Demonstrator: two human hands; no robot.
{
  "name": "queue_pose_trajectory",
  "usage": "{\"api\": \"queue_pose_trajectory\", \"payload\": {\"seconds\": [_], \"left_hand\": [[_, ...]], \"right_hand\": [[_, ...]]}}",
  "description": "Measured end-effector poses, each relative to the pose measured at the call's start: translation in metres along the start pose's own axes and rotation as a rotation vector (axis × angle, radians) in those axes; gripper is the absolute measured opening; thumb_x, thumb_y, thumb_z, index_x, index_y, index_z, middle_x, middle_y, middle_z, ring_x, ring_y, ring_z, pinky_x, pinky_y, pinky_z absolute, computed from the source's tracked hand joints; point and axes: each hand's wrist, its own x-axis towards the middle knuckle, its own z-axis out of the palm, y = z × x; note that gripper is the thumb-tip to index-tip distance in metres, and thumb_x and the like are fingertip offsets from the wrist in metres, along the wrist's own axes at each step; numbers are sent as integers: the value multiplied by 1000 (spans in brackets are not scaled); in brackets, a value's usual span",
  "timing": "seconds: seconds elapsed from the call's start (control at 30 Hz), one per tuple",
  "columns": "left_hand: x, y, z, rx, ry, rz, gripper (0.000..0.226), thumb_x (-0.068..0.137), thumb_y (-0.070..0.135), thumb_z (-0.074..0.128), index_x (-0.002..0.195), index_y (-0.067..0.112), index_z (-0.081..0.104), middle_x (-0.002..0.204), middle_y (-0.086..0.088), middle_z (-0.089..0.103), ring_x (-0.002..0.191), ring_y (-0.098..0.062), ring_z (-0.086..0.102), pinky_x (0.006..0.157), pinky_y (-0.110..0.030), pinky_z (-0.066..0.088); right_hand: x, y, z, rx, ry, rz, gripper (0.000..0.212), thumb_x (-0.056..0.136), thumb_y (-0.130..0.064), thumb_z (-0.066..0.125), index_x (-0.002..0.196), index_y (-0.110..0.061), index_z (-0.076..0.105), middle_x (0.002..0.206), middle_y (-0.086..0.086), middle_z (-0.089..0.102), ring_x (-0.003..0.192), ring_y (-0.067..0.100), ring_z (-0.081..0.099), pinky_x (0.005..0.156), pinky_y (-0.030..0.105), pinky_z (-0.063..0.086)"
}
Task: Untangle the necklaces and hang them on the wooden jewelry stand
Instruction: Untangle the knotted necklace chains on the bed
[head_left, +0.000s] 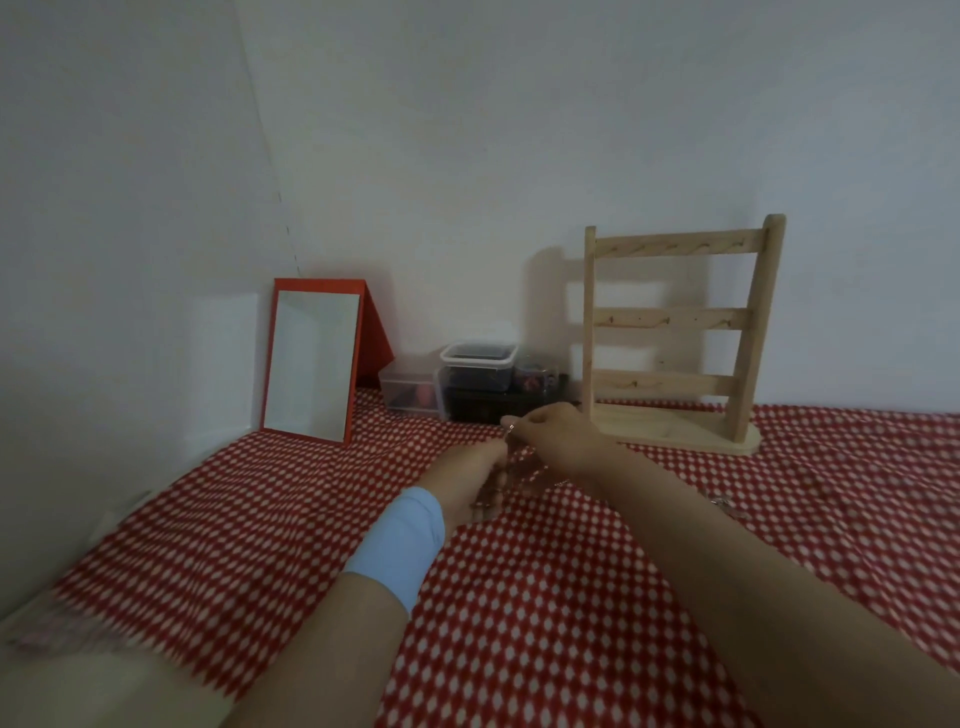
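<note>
The cloth (545, 597) is red, patterned all over with small white diamonds. The wooden jewelry stand (670, 317) is pale blond wood, with rails, posts and base all one tone. The mirror (317, 283) has a bright red frame and red back prop, and its glass shows grey-white. The wall (467, 130) is plain off-white. A light blue band (397, 545) wraps the left wrist. The necklaces (491, 493) look silvery, though blurred. One box (478, 358) is clear with a white rim and dark contents — the clear box beside it (408, 387) holds something red-pink.
</note>
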Motion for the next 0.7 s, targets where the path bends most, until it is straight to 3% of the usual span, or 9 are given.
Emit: {"api": "queue_pose_trajectory", "payload": {"seconds": [0.1,0.17,0.27,0.37,0.47,0.53,0.63,0.7], "left_hand": [[-7,2,11,-54,-80,50,18,91,21,52,77,14,61,62,1,58,59,-14,53,61,-29,48],[-10,1,13,-147,-111,99,18,93,20,53,78,15,62,66,1,60,59,-12,53,56,-26,44],[-9,3,3,-314,-90,156,21,95,25,54,80,14,64,73,1,64,56,-10,52,49,-22,39],[0,2,-9,-201,12,138,25,92,28,54,70,16,59,64,1,57,50,-10,47,47,-23,33],[2,-6,-13,161,97,142,30,90,24,55,61,16,60,60,-2,57,49,-13,46,48,-24,34],[1,-12,-15,348,124,207,24,90,19,58,68,14,66,64,-1,65,52,-11,51,48,-21,41],[2,-17,-15,369,188,307,12,89,16,60,82,11,68,70,-2,67,59,-13,58,58,-25,48],[2,-17,-14,338,252,398,5,91,14,58,87,13,62,78,-4,67,70,-15,62,66,-29,49]], "right_hand": [[9,6,8,-150,156,-129,37,108,-28,49,101,-3,74,89,9,72,90,24,69,76,29,51],[11,5,2,-190,194,-176,28,106,-28,52,101,-11,74,88,0,71,89,19,68,73,27,51],[8,7,-12,-397,-20,-85,16,100,-32,62,95,-22,75,90,-2,73,72,15,74,65,27,59],[1,8,-17,-510,-208,32,22,98,-35,65,98,-19,80,91,0,75,65,12,69,57,21,52],[0,9,-15,-418,-95,12,28,94,-38,70,95,-13,82,83,-2,74,68,7,63,59,20,47],[2,11,-12,-303,18,-23,23,92,-37,73,92,-15,81,83,-4,73,81,7,66,69,21,50],[2,8,2,67,-112,63,23,96,-31,70,98,-11,80,98,7,78,93,20,70,91,39,57],[2,4,7,158,-141,76,26,98,-27,66,102,-5,78,102,14,77,89,25,71,92,44,58]]}}
